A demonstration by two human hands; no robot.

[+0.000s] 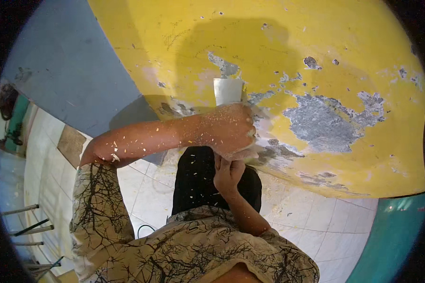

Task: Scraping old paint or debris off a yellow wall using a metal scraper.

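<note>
A scraper with a broad pale blade [228,91] stands against the peeling yellow wall [250,45]. My left hand [231,127] is closed around it just behind the blade, the back of the hand toward me and dusted with flakes. Right below, my right hand [229,174] has its fingers curled up against the underside of the left hand. The handle is hidden by both hands, and I take the right hand to be closed on its lower end. The blade's edge meets a bare grey patch [226,66] in the paint.
A larger grey patch [321,122] of stripped wall lies to the right. The blue-grey wall [66,66] joins at the left. Paint chips are scattered on the white tiled floor [311,212]. Metal bars [30,231] stick out at the lower left.
</note>
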